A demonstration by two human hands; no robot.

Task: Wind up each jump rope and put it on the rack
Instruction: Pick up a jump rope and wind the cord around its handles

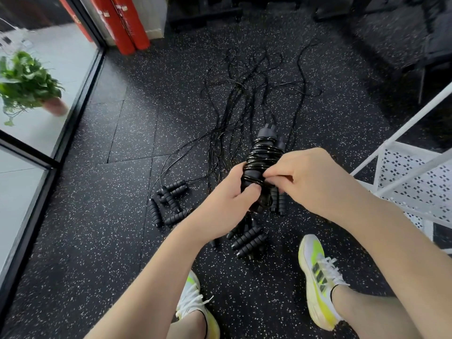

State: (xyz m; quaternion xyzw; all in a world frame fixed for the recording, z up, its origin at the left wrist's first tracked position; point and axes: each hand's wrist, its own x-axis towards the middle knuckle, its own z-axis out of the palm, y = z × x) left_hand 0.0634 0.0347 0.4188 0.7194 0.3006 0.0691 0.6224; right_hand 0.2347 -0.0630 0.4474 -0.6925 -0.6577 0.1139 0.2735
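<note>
My left hand point(228, 194) grips the wound jump rope point(263, 157) by its handles. My right hand point(310, 177) pinches its cord. Loose ropes point(244, 94) lie on the floor point(97, 241).

Bright, even daylight from the glass wall point(49, 99) on the left. Soft, faint shadows on the speckled floor point(102, 216). Small glints on the wound cord point(263, 160). Dim at far right. Wide-angle bending at edges; slight softness on the plant point(24, 81).
</note>
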